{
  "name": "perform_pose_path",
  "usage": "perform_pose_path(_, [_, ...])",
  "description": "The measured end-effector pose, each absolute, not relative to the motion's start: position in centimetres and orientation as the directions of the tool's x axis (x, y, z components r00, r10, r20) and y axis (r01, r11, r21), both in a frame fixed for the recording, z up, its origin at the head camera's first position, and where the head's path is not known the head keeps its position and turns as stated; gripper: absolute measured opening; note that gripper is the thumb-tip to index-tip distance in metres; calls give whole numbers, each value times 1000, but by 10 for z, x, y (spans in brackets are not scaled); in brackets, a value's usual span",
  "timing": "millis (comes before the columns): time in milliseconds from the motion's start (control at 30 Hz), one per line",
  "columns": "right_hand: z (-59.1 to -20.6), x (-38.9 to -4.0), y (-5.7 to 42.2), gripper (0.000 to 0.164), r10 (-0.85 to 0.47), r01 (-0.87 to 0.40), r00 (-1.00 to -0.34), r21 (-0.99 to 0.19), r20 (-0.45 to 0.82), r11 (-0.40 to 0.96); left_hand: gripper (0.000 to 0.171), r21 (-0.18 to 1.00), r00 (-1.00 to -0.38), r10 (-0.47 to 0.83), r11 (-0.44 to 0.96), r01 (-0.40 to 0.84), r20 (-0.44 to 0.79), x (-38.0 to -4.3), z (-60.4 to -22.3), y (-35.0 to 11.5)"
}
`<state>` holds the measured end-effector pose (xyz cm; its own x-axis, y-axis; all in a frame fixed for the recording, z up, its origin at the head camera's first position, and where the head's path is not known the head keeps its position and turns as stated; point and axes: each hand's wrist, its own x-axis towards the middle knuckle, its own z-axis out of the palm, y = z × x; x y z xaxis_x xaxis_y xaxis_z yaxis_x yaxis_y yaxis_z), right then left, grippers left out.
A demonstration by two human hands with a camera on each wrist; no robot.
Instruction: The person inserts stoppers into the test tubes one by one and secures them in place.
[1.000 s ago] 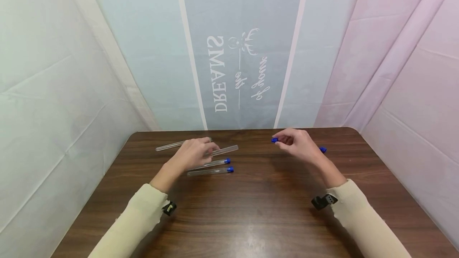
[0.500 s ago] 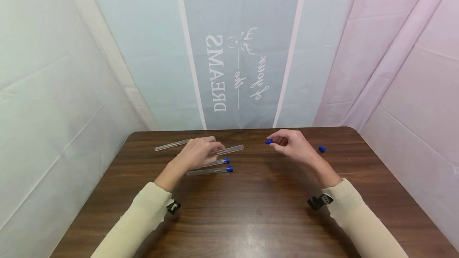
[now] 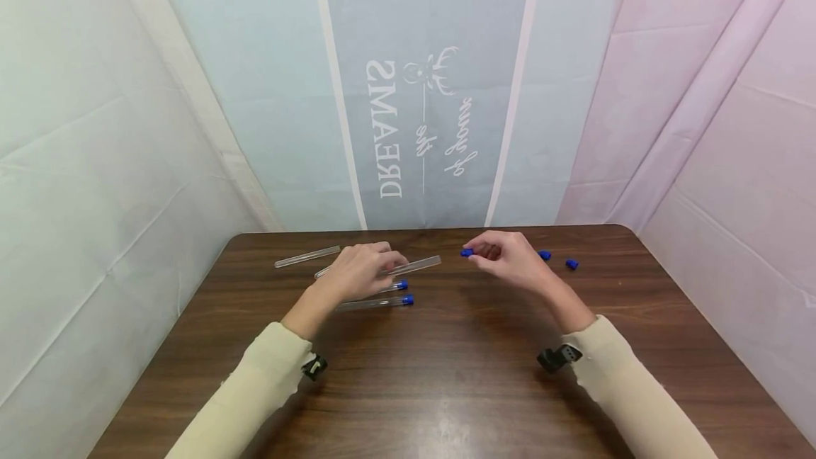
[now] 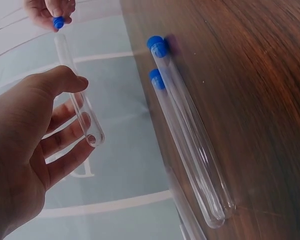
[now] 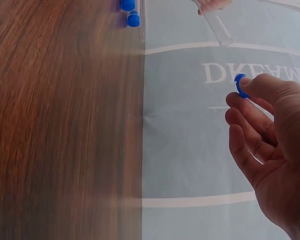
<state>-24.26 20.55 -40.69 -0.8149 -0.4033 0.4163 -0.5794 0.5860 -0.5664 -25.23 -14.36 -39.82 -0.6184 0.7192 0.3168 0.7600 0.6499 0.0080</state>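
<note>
My left hand pinches an uncapped clear test tube between thumb and fingers, above the table. The tube's open end points right, toward my other hand. A blue cap is pinched between the thumb and forefinger of my right hand. The cap and the tube's mouth are apart, with a gap between them. Two test tubes with blue caps lie side by side on the table beneath the left hand, partly hidden by it in the head view.
Another uncapped test tube lies at the back left of the brown wooden table. Two loose blue caps, a nearer one and another, lie by the right wrist. A printed fabric backdrop stands behind the table.
Both hands have moved closer together, the tube going right and the cap going left. A second loose cap and another tube's end have come into sight from behind the hands.
</note>
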Motion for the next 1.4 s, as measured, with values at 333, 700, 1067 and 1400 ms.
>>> perform_pose_path(333, [-409,-243,196,17,-413,-603,-797,-559,440,569,29,21,-623,722,648,761,301,-254,-398,-134])
perform_pose_path(700, [-410,-241,187,15,-434,-609,-793,-579,428,542,30,18,-638,716,662,750,284,-255,-398,-130])
perform_pose_path(1067, [-414,-240,180,14,-434,-608,-793,-601,428,519,27,6,-616,726,646,764,305,-253,-396,-129])
perform_pose_path(1400, [-416,-240,177,14,-428,-620,-784,-589,449,518,28,-6,-607,730,641,767,315,-252,-397,-130])
